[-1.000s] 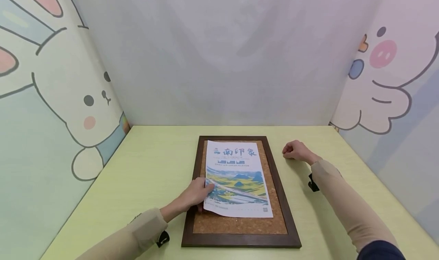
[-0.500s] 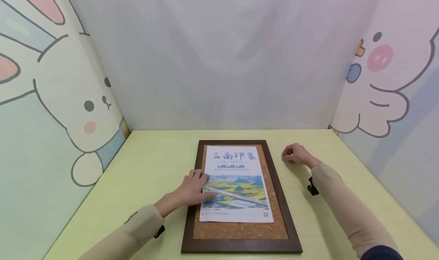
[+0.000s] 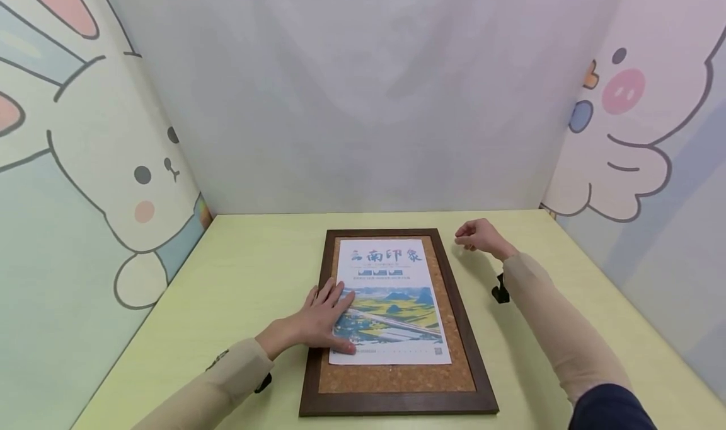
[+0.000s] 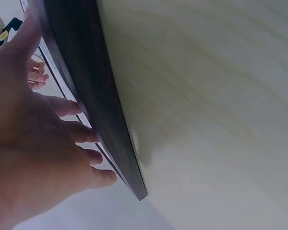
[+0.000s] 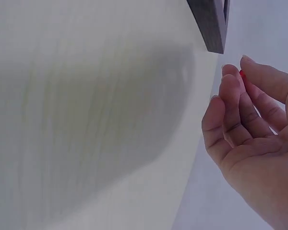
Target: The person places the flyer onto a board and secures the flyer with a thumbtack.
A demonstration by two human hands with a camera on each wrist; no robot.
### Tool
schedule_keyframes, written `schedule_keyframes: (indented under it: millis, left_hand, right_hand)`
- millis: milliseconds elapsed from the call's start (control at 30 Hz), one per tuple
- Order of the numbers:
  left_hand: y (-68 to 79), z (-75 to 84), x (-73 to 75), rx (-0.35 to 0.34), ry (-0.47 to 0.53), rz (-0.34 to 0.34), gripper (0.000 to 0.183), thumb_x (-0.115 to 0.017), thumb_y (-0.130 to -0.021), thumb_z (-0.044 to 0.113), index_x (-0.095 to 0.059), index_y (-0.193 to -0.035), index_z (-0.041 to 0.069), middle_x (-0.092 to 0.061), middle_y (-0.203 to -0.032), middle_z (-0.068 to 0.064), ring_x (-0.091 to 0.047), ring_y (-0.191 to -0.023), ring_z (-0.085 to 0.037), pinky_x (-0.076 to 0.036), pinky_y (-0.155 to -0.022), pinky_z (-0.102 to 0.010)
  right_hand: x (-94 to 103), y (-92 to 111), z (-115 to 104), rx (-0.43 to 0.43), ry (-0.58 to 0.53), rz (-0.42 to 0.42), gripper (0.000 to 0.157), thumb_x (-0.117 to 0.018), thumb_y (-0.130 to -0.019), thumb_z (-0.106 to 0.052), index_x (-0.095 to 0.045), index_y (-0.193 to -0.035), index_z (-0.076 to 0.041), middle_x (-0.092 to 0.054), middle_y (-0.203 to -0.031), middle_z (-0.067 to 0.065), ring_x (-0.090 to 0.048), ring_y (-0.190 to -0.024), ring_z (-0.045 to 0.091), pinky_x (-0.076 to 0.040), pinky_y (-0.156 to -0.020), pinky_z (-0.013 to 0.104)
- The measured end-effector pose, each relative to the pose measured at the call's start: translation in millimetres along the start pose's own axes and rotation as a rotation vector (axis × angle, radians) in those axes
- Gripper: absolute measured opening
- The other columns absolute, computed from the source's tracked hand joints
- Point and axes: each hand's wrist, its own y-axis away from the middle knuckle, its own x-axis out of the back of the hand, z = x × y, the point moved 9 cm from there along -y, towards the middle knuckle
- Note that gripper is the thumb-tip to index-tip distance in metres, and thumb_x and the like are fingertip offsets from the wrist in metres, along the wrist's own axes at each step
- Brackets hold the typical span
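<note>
A printed paper poster (image 3: 391, 323) with a blue-and-yellow landscape lies flat on a brown-framed cork board (image 3: 397, 379) in the head view. My left hand (image 3: 319, 321) rests on the poster's lower left edge, fingers straight and spread, its palm over the wooden frame. In the left wrist view, these fingers reach over the dark frame (image 4: 89, 86). To the board's right, my right hand (image 3: 482, 236) hovers above the table. Its thumb and index finger pinch a small red object (image 5: 242, 74), mostly hidden by the fingertips, so its kind is unclear.
The board lies on a pale yellow-green table (image 3: 255, 260). Behind the table hangs a grey-white curtain-like backdrop (image 3: 374, 102). Side panels with a cartoon rabbit (image 3: 102, 165) and a cartoon pig (image 3: 624, 121) flank the table.
My left hand has let go of the poster's left edge and spread flat over it. The poster's bent lower left corner now lies flat. My right hand has shifted slightly toward the board.
</note>
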Motion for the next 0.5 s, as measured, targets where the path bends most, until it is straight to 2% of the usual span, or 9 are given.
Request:
schedule_keyframes:
  millis: [333,500]
  left_hand:
    - [0.0,-3.1,-0.9,0.000,0.019,0.002,0.105,-0.068,-0.077,0.065,-0.019,-0.155,0.012,-0.006,-0.162,-0.020,0.001,-0.150,-0.040,-0.002,-0.114,-0.066]
    - [-1.0,-2.9,-0.4,-0.006,0.028,0.004,0.105,-0.068,-0.077,0.065,-0.019,-0.155,0.012,-0.006,-0.162,-0.020,0.002,-0.150,-0.040,-0.002,-0.114,-0.067]
  right_hand:
    - [-10.1,-22,-23,0.050,-0.061,-0.011,0.027,-0.062,-0.094,-0.014,-0.062,-0.111,0.007,-0.063,-0.105,0.031,-0.063,-0.085,0.039,-0.055,-0.078,0.045]
    - [-15.5,-34,-30,0.022,-0.094,-0.026,0.029,-0.062,-0.095,-0.016,-0.062,-0.112,0.007,-0.062,-0.108,0.030,-0.061,-0.090,0.043,-0.053,-0.084,0.051]
